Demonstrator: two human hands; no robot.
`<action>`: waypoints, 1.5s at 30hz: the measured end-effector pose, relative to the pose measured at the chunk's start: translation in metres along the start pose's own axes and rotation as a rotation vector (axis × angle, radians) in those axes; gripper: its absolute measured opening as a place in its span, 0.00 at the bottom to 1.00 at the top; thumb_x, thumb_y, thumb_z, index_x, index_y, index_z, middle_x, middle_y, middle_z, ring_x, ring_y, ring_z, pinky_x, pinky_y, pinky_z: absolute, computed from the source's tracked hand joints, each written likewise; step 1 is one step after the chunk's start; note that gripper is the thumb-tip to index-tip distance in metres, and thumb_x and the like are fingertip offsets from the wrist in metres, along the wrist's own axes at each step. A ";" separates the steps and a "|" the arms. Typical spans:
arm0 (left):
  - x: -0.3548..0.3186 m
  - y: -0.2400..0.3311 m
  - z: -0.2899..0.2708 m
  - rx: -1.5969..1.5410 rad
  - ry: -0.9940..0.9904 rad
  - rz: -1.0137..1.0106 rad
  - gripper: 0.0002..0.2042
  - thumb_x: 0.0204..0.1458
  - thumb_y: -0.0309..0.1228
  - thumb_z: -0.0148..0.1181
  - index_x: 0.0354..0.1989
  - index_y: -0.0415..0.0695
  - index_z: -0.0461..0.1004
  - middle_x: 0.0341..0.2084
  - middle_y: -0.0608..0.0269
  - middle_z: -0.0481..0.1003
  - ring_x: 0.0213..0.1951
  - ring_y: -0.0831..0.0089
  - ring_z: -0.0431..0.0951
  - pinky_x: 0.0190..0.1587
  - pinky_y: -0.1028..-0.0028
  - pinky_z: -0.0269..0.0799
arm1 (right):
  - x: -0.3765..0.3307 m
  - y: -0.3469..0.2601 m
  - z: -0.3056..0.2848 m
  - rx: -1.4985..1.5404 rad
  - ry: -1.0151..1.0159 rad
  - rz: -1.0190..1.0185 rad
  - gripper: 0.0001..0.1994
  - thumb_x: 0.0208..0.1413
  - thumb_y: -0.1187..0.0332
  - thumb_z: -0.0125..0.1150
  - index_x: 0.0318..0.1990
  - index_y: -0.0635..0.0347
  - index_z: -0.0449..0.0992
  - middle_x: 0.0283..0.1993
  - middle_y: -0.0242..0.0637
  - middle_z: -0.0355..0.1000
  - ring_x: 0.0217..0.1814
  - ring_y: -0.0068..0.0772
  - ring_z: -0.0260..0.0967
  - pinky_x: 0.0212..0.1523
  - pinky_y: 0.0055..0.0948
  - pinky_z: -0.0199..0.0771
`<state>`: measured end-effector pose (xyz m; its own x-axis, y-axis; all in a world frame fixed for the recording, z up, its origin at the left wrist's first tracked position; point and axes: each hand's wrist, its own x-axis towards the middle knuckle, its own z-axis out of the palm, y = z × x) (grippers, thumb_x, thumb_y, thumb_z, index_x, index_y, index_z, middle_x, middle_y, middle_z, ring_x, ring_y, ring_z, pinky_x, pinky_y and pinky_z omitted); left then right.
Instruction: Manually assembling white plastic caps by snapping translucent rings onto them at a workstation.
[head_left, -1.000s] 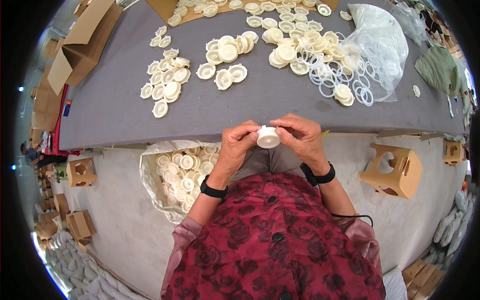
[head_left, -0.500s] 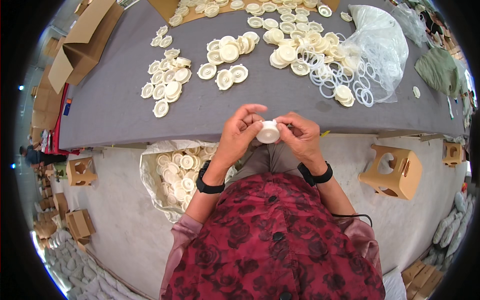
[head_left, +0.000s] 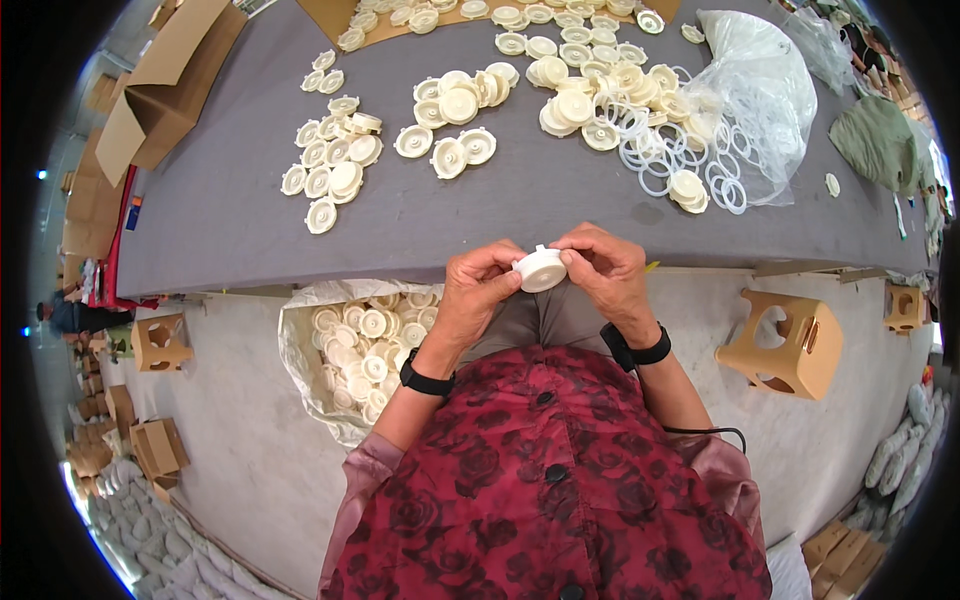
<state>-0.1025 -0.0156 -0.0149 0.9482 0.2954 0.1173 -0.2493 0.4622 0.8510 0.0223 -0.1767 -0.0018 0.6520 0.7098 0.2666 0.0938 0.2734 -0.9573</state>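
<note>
Both our left hand (head_left: 480, 290) and right hand (head_left: 610, 275) pinched the cream plastic cap (head_left: 541, 269) at its rim, fingers pressed on, just off the worktop's (head_left: 250, 220) near edge; it looked light, stiff, slightly slippery.

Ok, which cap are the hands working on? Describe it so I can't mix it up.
Start at the near edge of the grey table. Just below its middle, the left hand and right hand pinch one cream round cap between them. It alone is held up; the others lie on the table or in the bag.
</note>
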 end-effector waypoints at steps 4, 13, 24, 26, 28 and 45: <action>0.000 0.014 0.002 0.099 -0.011 -0.032 0.07 0.53 0.24 0.65 0.39 0.36 0.79 0.34 0.63 0.75 0.37 0.75 0.73 0.43 0.76 0.68 | 0.002 0.001 0.000 -0.105 -0.028 -0.047 0.06 0.56 0.74 0.62 0.39 0.66 0.80 0.34 0.34 0.75 0.36 0.21 0.70 0.38 0.21 0.69; 0.005 0.025 -0.005 0.419 -0.170 -0.148 0.07 0.57 0.24 0.58 0.39 0.34 0.78 0.33 0.63 0.74 0.37 0.77 0.72 0.42 0.78 0.66 | 0.004 -0.022 0.008 -0.300 -0.179 0.143 0.07 0.56 0.73 0.62 0.40 0.67 0.79 0.33 0.34 0.76 0.33 0.19 0.70 0.35 0.20 0.70; -0.002 -0.010 0.003 -0.029 0.121 -0.104 0.11 0.55 0.22 0.62 0.46 0.38 0.74 0.37 0.66 0.77 0.40 0.80 0.76 0.46 0.81 0.72 | -0.004 0.005 0.008 0.151 0.189 0.176 0.06 0.61 0.76 0.59 0.43 0.67 0.79 0.37 0.29 0.76 0.36 0.15 0.71 0.37 0.16 0.71; -0.003 -0.012 0.004 -0.027 0.153 -0.089 0.09 0.56 0.22 0.62 0.44 0.38 0.75 0.36 0.67 0.78 0.38 0.81 0.76 0.43 0.82 0.71 | -0.007 0.007 0.004 0.122 0.177 0.168 0.06 0.61 0.75 0.60 0.43 0.66 0.79 0.37 0.30 0.76 0.37 0.15 0.72 0.37 0.16 0.72; -0.004 -0.007 0.000 0.013 0.163 -0.084 0.06 0.56 0.21 0.61 0.41 0.38 0.78 0.33 0.69 0.77 0.35 0.84 0.74 0.38 0.83 0.69 | -0.007 0.006 -0.001 0.113 0.071 0.219 0.06 0.60 0.75 0.61 0.43 0.67 0.79 0.37 0.30 0.77 0.38 0.16 0.73 0.38 0.17 0.74; -0.025 0.082 -0.022 1.260 -0.359 -0.210 0.05 0.49 0.29 0.62 0.32 0.41 0.77 0.28 0.55 0.76 0.36 0.54 0.76 0.39 0.61 0.69 | 0.003 -0.002 -0.013 -0.611 -0.083 -0.140 0.16 0.50 0.68 0.69 0.45 0.64 0.78 0.42 0.44 0.76 0.44 0.47 0.73 0.46 0.37 0.73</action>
<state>-0.1510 0.0337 0.0402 0.9937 -0.0123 -0.1115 0.0743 -0.6722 0.7366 0.0340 -0.1831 -0.0004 0.5438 0.7490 0.3784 0.6029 -0.0351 -0.7970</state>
